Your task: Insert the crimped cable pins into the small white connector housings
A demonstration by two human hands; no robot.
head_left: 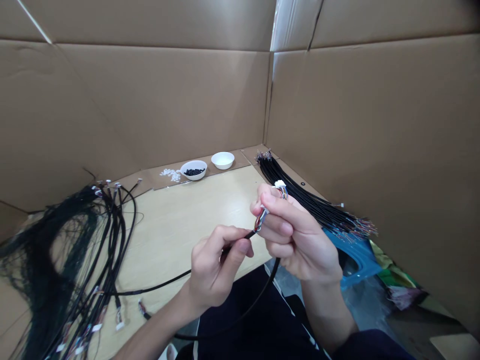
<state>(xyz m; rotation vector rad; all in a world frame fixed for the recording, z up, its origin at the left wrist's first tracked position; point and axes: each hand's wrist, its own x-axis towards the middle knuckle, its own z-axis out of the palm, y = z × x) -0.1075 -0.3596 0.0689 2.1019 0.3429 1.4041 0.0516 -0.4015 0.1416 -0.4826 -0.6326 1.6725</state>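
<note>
My left hand (215, 267) is closed in a pinch on a black cable (165, 285) just behind its stripped end. My right hand (292, 232) is closed on the cable's coloured wires (260, 220), with a small white connector (279, 184) showing above my fingers. Both hands hover over the front edge of a light wooden table (176, 220). The cable trails down and left across the table and loops over my lap.
A heap of finished black cables (93, 250) lies at the left. A bundle of straight black cables (311, 202) lies at the right, over a blue object (356, 257). At the back stand a white bowl of black parts (194, 170), another white bowl (222, 160) and loose white pieces (170, 174). Cardboard walls surround the table.
</note>
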